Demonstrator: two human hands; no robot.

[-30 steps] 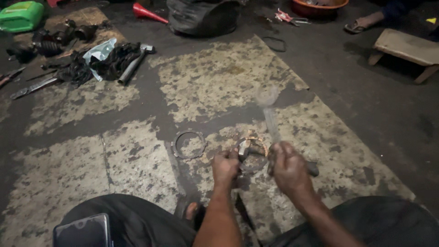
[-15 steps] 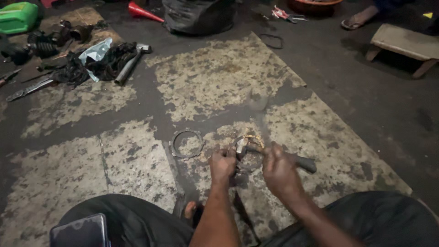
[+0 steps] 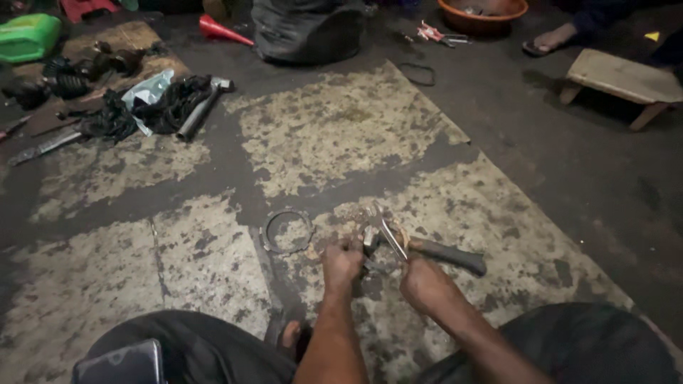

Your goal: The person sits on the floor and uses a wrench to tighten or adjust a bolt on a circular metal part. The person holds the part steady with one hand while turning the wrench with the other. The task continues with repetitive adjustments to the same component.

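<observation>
On the stained concrete floor (image 3: pixel 341 135) just ahead of the knees, the left hand (image 3: pixel 342 264) is closed around a small metal part (image 3: pixel 371 242), and the right hand (image 3: pixel 425 284) is clenched on a thin metal tool (image 3: pixel 389 233) set against it. A hammer with a dark handle (image 3: pixel 448 254) lies just behind them. A toothed metal ring (image 3: pixel 287 231) lies near the left hand.

Metal ring (image 3: pixel 288 232): flat on the floor, just left of the hands.
Hammer (image 3: pixel 201 107): far up-left, beside black rags (image 3: pixel 167 107).
Green container (image 3: pixel 27 37): far left corner.
Wooden stool (image 3: pixel 617 77): well up-right.
Orange bowl (image 3: pixel 484 13): far ahead.
</observation>
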